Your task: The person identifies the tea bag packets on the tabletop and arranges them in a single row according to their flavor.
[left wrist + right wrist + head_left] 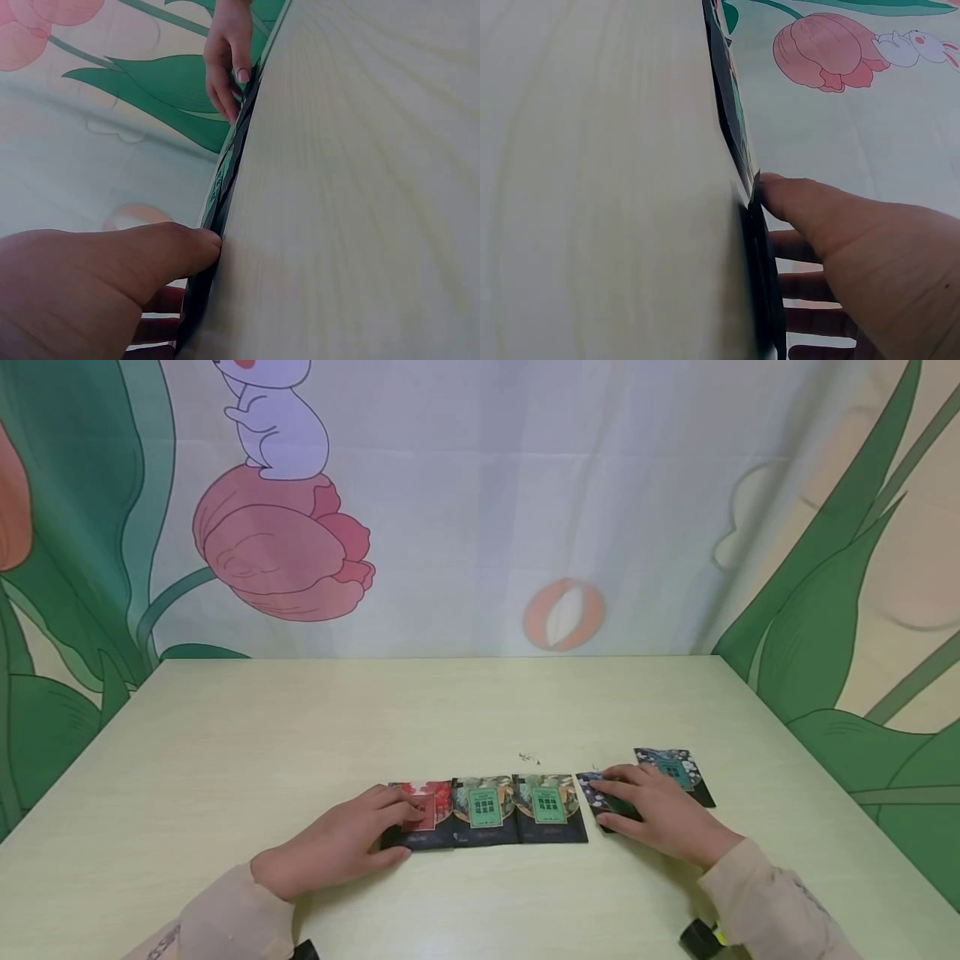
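Observation:
Flat on the table, a red-fronted sachet [442, 793] lies at the left end of a row, beside two green-labelled sachets [485, 810] that touch edge to edge. My left hand [360, 839] rests on the red one, fingers on its front and thumb at its near edge. A dark blue flowered sachet [590, 789] sits slightly turned just right of the row. My right hand [660, 810] holds it with spread fingers over its face and the thumb at its near left corner, covering most of it. Behind that hand lies another blue flowered sachet [678, 768], partly hidden.
The pale wooden table [300, 718] runs back to a printed curtain [450, 527] with flowers and a rabbit. Small dark marks [529, 758] show on the tabletop behind the row. A black wrist device [701, 937] hangs below the right sleeve.

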{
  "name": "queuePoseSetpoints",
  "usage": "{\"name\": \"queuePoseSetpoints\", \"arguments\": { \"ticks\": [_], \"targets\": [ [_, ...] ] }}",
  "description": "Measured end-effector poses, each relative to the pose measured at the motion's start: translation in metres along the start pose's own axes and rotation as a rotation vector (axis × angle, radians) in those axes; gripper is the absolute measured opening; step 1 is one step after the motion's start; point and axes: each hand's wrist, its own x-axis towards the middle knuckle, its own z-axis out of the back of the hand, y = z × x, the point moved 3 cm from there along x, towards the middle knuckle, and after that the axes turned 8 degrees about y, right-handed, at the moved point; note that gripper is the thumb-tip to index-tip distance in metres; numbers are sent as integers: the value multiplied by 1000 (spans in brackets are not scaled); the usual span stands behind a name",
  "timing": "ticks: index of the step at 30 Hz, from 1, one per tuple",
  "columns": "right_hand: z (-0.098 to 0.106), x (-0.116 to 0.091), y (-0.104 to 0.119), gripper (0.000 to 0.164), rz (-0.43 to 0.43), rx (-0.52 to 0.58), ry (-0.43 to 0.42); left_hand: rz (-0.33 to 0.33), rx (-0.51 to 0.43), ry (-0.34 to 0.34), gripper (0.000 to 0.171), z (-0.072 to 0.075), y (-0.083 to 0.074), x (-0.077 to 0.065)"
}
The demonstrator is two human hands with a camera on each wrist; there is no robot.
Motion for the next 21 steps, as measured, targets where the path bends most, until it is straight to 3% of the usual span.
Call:
{"name": "queuePoseSetpoints", "arguments": {
  "ticks": [21],
  "targets": [
    [-4, 3, 2, 60, -10, 9, -11, 6, -7, -4, 36, -1, 2, 0]
  ]
}}
